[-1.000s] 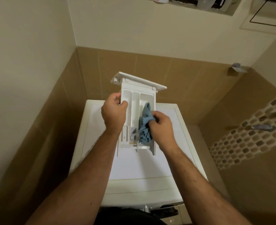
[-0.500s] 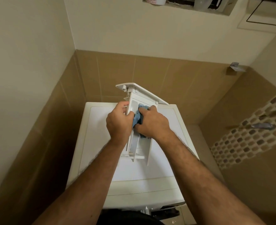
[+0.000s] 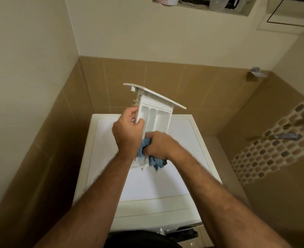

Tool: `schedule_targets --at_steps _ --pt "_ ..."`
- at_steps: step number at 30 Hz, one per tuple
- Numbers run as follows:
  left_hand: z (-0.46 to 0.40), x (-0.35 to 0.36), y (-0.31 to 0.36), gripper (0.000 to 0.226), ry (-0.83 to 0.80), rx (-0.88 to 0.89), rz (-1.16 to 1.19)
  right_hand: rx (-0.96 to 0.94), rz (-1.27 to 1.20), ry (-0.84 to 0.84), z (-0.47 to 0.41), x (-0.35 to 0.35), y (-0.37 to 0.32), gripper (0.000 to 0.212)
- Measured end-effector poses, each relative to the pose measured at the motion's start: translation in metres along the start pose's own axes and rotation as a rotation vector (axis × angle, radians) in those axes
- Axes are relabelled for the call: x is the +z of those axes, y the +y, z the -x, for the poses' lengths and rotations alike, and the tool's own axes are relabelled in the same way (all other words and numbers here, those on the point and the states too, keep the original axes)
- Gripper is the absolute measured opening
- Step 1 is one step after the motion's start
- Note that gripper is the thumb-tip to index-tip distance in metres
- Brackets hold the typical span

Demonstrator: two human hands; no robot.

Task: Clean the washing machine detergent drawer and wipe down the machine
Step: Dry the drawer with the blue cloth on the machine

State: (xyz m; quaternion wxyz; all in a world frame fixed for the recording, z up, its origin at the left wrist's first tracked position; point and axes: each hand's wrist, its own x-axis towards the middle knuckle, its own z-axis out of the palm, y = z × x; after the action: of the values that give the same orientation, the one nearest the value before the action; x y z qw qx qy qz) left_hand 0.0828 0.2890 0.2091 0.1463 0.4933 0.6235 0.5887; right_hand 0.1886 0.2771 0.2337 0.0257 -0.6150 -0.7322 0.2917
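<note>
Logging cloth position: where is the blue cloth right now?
Centre of the head view, bunched in the right hand at the detergent drawer's near end, above the washing machine.

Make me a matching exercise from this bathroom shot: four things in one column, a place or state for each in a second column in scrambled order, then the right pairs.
Things
1. detergent drawer
2. blue cloth
3. left hand
4. washing machine

Places or states
A. grips the drawer's left side wall
B. bunched in the right hand at the drawer's near end
C. stands below both arms, its white top facing up
D. held up above the machine, compartments facing the camera

Pairs: 1-D, 2-B, 3-A, 4-C
</note>
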Motion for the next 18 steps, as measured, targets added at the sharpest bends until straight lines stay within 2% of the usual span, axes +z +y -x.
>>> schedule_targets --at_steps 4,7,12,18 --pt "-0.001 0.004 0.0 0.028 -0.046 0.017 0.009 0.028 0.055 -0.015 0.006 0.021 0.001 0.027" --pt "0.004 0.006 -0.006 0.022 -0.056 -0.043 0.017 0.038 0.083 -0.065 0.006 0.019 0.006 0.023" --pt "0.008 0.01 -0.016 0.019 -0.154 -0.157 -0.023 0.042 0.124 -0.17 0.004 0.028 0.014 0.03" --pt "-0.001 0.01 -0.03 0.026 -0.341 -0.276 -0.026 0.06 0.118 -0.11 0.003 0.035 0.027 0.019"
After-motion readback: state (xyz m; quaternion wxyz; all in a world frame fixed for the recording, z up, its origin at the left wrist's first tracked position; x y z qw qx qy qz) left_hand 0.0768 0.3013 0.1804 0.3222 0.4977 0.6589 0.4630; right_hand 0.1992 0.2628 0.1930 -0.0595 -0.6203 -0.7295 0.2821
